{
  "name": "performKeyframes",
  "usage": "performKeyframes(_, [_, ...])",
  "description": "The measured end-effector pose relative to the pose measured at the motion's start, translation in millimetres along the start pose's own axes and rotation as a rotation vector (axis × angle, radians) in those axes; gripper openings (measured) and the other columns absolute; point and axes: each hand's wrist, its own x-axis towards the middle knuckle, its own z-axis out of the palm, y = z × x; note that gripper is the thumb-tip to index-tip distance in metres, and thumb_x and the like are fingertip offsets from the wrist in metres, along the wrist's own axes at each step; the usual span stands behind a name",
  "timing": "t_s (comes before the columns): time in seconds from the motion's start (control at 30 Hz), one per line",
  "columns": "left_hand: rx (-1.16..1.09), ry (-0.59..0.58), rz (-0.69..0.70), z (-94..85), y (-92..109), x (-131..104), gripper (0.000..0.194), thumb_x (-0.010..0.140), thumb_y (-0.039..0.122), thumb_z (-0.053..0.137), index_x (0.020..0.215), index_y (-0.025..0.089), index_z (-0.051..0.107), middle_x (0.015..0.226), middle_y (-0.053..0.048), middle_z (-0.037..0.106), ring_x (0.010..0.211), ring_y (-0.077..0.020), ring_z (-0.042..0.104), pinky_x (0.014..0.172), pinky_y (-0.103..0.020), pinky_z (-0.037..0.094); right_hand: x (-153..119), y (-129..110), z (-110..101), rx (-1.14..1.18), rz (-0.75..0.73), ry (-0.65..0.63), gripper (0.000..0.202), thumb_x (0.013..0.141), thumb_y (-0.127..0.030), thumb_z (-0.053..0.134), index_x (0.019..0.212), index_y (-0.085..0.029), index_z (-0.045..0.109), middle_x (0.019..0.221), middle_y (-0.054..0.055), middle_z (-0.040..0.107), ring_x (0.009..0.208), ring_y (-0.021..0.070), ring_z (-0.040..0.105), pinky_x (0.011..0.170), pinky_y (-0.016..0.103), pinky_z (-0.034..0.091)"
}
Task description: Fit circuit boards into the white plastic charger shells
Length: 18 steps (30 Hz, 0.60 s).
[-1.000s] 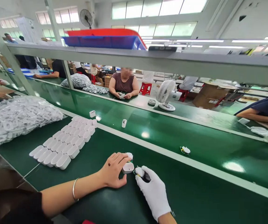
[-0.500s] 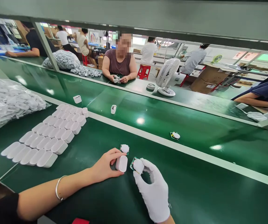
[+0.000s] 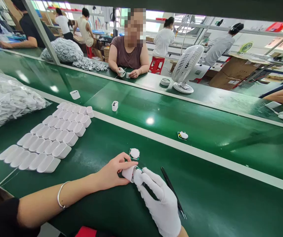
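My bare left hand (image 3: 112,172) grips a small white plastic housing (image 3: 128,172) lying on its side on the green table. My right hand (image 3: 160,200), in a white glove, pinches a white capped part with a green circuit board (image 3: 138,175) at the housing's open end. Black tweezers (image 3: 173,191) lie on the table beside the gloved hand. Another white cap on a green board (image 3: 134,153) rests just beyond the housing.
Rows of white housings (image 3: 46,140) lie to the left, with a bag of white parts (image 3: 5,100) behind them. On the green belt (image 3: 205,131) sit two housings (image 3: 115,105) and a board part (image 3: 182,135). A person (image 3: 129,52) and a white fan (image 3: 187,67) are across the belt.
The view has tilted down. The housing went from upright to lying on its side, and my gloved hand brought its part to the housing's opening. The tweezers are now visible.
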Motion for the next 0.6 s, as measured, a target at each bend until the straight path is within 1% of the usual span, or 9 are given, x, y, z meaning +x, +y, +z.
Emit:
performKeyframes(0.17, [0.052,-0.007,0.053,-0.7,-2.3,-0.2,0.055,0.068,0.012,0.068,0.12,0.027,0.059,0.111,-0.005,0.049,0.069,-0.0092,0.045,0.063,-0.021,0.046,1.8,2.6,-5.5,-0.042,-0.048,-0.032,0.042,0.084,-0.006,0.055,0.121,-0.026,0.059,0.113,0.009,0.065,0.092,0.0195,0.067,0.074,0.029,0.059])
performKeyframes(0.37, [0.142,-0.019,0.109,-0.9,-1.7,-0.9,0.054,0.071,0.011,0.066,0.122,0.026,0.058,0.111,-0.005,0.049,0.069,-0.0095,0.044,0.067,-0.023,0.046,1.0,5.0,-3.3,-0.098,-0.127,-0.085,0.045,0.087,-0.005,0.05,0.128,-0.024,0.053,0.112,0.012,0.065,0.096,0.0202,0.065,0.077,0.031,0.059])
performKeyframes(0.47, [0.184,-0.03,0.143,-1.4,-0.1,-1.0,0.054,0.071,0.01,0.064,0.123,0.025,0.057,0.11,-0.005,0.05,0.071,-0.0102,0.045,0.066,-0.022,0.046,0.2,2.5,-1.4,-0.107,-0.131,-0.097,0.049,0.088,-0.006,0.049,0.134,-0.025,0.047,0.113,0.012,0.064,0.098,0.0202,0.064,0.077,0.032,0.059])
performKeyframes(0.6, [0.241,-0.018,0.162,-2.3,0.1,-1.0,0.053,0.071,0.011,0.063,0.123,0.023,0.057,0.111,-0.006,0.05,0.074,-0.0111,0.047,0.067,-0.022,0.046,-2.3,1.9,-0.8,-0.148,-0.109,-0.115,0.05,0.089,-0.006,0.047,0.136,-0.025,0.045,0.114,0.012,0.062,0.103,0.022,0.062,0.081,0.034,0.058])
